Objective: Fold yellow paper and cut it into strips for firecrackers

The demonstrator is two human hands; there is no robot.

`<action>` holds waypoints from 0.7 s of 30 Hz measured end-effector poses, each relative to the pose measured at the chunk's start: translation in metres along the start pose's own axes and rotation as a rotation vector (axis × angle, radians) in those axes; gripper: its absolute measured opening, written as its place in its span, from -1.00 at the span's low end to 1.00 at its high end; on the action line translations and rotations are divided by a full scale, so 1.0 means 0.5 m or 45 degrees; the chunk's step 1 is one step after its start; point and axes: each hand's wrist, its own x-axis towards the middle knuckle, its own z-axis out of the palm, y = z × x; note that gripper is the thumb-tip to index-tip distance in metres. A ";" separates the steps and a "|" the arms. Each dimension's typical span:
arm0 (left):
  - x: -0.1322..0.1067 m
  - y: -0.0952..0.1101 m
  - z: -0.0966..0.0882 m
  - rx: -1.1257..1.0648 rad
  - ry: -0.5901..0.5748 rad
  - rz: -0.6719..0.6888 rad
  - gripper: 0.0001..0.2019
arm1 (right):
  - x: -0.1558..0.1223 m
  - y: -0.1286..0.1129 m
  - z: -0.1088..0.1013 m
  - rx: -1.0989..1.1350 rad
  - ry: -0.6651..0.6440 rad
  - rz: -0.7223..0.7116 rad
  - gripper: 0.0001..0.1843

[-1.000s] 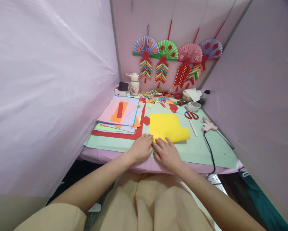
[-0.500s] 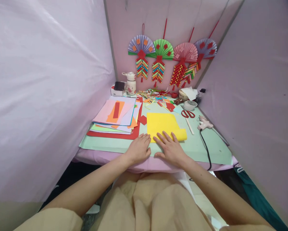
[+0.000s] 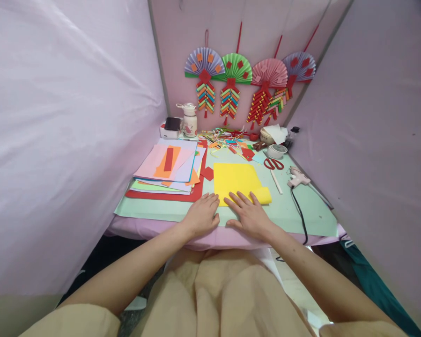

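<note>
A sheet of yellow paper (image 3: 234, 178) lies on the pale green table cover in front of me, its near right corner curled over into a loose roll. My right hand (image 3: 249, 216) rests flat on the near edge of this sheet, fingers spread, close to the curled part. At the near left corner, my left hand (image 3: 202, 215) lies palm down with its fingers stretched out, the fingertips touching the paper. Neither hand grasps anything. A red paper square (image 3: 207, 173) sits just left of the yellow sheet.
Stacked coloured paper (image 3: 147, 161) lies on the left. On the right are red-handled scissors (image 3: 274, 164), a white pen-like tool (image 3: 276, 181), a roll of tape (image 3: 276, 150) and a corded glue gun (image 3: 298, 177). Paper scraps and a bottle (image 3: 189, 122) stand behind; paper fans (image 3: 237, 68) hang above.
The whole view has shifted slightly. Both hands stay in about the same place on the yellow paper.
</note>
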 end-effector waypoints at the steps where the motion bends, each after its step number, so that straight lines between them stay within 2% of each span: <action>1: 0.000 0.000 0.000 0.000 0.003 0.002 -0.53 | 0.000 0.001 -0.001 0.003 -0.005 -0.003 -0.20; 21: -0.002 0.001 0.002 -0.005 0.017 -0.004 -0.54 | -0.044 0.066 0.006 0.014 -0.037 0.082 -0.27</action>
